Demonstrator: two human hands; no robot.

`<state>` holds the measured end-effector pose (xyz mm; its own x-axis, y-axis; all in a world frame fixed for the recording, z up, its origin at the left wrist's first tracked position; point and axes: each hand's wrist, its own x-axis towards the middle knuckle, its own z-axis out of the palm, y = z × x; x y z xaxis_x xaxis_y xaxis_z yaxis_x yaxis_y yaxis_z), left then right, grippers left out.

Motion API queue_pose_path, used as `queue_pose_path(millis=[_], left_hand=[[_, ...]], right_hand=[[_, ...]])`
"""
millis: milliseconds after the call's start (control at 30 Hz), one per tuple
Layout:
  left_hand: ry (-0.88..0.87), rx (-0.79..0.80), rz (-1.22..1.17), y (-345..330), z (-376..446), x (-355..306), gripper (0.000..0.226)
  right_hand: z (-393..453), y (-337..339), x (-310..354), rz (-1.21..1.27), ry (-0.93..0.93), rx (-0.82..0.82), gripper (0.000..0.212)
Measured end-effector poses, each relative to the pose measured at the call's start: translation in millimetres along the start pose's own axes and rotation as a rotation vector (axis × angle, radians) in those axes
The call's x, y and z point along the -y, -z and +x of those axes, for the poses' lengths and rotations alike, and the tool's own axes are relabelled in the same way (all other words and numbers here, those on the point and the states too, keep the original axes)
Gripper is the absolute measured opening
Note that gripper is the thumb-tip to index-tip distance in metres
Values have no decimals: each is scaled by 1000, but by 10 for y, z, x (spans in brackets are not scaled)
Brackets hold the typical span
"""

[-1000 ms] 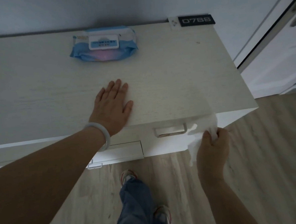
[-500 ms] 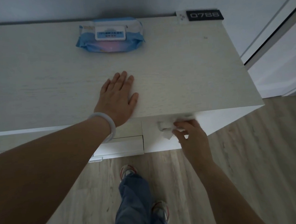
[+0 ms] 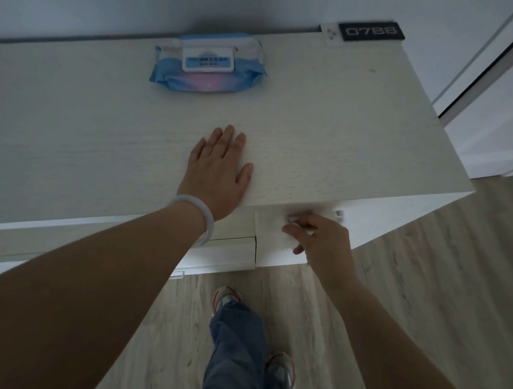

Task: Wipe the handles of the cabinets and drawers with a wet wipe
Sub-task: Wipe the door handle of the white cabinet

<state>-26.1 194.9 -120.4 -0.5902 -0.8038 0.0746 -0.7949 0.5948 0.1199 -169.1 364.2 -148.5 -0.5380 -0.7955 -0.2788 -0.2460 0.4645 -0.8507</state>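
Observation:
My right hand (image 3: 322,235) holds a white wet wipe (image 3: 306,214) against the drawer handle (image 3: 338,215) just under the front edge of the white cabinet top (image 3: 335,135). The wipe covers most of the handle; only its right end shows. My left hand (image 3: 219,169) lies flat, fingers straight, on the cabinet top near its front edge. A lower drawer (image 3: 223,253) to the left stands slightly pulled out, with a small handle (image 3: 176,273) at its bottom edge.
A blue pack of wet wipes (image 3: 207,66) lies at the back of the cabinet top. A black number plate (image 3: 370,31) sits at the back right corner. A white door (image 3: 490,111) stands to the right. My legs and shoes (image 3: 225,298) are on the wooden floor below.
My right hand rose from beside the handle, brought the hanging wipe onto it and now covers it further along. The left hand has stayed flat on the top.

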Motion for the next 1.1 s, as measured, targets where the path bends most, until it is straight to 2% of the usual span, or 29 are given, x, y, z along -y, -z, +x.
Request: queue_pose_path(millis=[67,167,267,333,400,433,533,667,833,1000,1100], left_hand=[[0,0,2,2,-3,-5,67],[-3,9,11,4,-4,-16,67],[2,11,14,-3,0,-1,66],[6,7,15,-10,-1,5,66],[9,0,17,-8,0,2,69],[8,-2,14,-7,1,-4,71],[8,-6,14,-9,2,-10,74],[7,-2,12,-7,-1,0,70],[7,10,11,-12,-3,-8,68],[4,8,14,-18,-2,12,61],[4,6,14,-15,-8,8,62]], right_hand=[[-11,-41,-8,-4,5,-54,17],[-28,-212,78,130,-58,-115,14],[-47,-215,129,176,-69,-120,16],[-94,-110,78,-11,11,-118,22],[-137,-5,-20,-374,114,-141,27],[-142,27,-57,-478,150,-148,29],[-75,-5,-79,-403,166,-114,26],[55,-164,64,-159,-13,-6,20],[75,-345,88,-260,-25,-64,34],[-49,-215,-7,-575,161,-81,43],[-18,-207,42,-569,89,-35,45]])
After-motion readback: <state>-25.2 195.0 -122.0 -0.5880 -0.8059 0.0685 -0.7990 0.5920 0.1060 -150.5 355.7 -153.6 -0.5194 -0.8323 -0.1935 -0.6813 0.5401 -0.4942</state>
